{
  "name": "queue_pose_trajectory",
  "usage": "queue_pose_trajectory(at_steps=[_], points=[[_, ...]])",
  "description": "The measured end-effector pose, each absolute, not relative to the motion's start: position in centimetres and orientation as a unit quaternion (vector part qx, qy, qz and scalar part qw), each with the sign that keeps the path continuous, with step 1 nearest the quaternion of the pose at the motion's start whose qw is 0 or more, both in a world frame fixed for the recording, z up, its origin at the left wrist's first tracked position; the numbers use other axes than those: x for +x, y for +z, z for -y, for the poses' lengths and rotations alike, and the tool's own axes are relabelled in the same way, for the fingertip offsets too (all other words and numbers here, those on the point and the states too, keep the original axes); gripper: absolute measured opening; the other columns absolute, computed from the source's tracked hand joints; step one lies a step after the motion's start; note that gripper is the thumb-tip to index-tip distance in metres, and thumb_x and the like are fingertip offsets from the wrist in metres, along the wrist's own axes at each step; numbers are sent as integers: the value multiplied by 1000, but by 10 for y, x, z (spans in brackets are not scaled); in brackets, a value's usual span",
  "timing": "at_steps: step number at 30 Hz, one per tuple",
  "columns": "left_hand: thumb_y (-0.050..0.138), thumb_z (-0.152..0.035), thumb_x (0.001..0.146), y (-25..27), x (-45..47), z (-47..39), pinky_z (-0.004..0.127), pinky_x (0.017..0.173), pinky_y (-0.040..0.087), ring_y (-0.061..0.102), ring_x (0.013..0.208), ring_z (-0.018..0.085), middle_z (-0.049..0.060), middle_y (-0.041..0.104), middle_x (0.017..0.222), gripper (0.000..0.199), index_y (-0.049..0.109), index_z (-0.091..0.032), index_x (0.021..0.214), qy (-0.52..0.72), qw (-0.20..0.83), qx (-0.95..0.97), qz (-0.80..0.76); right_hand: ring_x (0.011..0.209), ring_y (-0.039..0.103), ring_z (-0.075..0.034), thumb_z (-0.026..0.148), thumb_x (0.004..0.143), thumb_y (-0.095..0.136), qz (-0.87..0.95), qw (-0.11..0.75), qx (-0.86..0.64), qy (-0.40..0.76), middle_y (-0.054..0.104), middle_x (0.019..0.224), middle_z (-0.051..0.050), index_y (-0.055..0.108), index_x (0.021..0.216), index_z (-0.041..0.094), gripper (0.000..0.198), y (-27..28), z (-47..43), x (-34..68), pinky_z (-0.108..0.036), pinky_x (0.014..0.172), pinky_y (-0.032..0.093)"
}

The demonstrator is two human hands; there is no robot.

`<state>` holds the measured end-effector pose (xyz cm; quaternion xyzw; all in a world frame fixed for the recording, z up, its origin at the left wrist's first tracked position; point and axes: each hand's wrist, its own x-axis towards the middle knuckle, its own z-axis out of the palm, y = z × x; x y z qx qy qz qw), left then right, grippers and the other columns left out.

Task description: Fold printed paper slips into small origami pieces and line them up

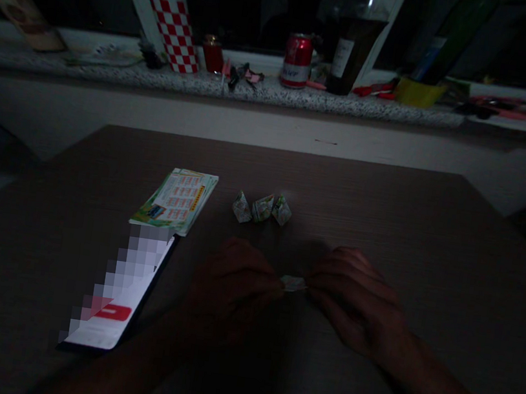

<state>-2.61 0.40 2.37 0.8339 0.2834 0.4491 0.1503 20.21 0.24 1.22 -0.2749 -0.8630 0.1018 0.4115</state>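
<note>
Both of our hands are at work low over the middle of the desk [389, 202], sharing one small piece of paper [293, 284]. Our left hand [238, 278] pinches its left end, and our right hand [356, 298] pinches its right end; only a short pale stretch shows between the fingertips. The light is too dim for us to tell how the fingers behind are set, or whether the paper already has creases.

Just beyond our hands, three folded paper shapes [262, 208] lie close together in a row. To their left lies a stack of printed cards [177, 201], the top one showing a calendar, and nearer us is a phone or tablet [112, 313] with a lit screen, partly blurred out.

We judge the step in hand to be working the small paper by its two ends, probably folding or creasing it. The next move seems to call for a light, even pinch from both hands, with the edges lined up before any pressing, since so small a piece could easily slip or crease crookedly.
</note>
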Motion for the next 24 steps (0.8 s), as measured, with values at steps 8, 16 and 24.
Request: queue_pose_trajectory(at_steps=[8, 16, 24], points=[[62, -13, 85, 28, -27, -4, 28, 70, 50, 62, 75, 14, 2, 67, 80, 6, 66, -17, 86, 433, 148, 839, -295, 86, 63, -20, 4, 80, 65, 864, 406, -280, 98, 70, 89, -7, 61, 99, 15, 22, 10, -4, 203, -41, 79, 49], [61, -15, 86, 29, -26, -4, 29, 70, 51, 62, 75, 15, 3, 67, 78, 6, 67, -18, 85, 436, 136, 842, -287, 84, 64, -21, 5, 81, 62, 867, 398, -283, 98, 70, 88, -7, 61, 99, 15, 21, 12, -4, 204, -40, 79, 49], [63, -14, 85, 28, -27, -3, 28, 69, 50, 62, 74, 14, 2, 67, 78, 5, 66, -17, 86, 439, 139, 839, -290, 84, 63, -21, 7, 83, 61, 870, 388, -288, 101, 69, 89, -7, 61, 100, 16, 19, 11, -5, 206, -41, 79, 48]])
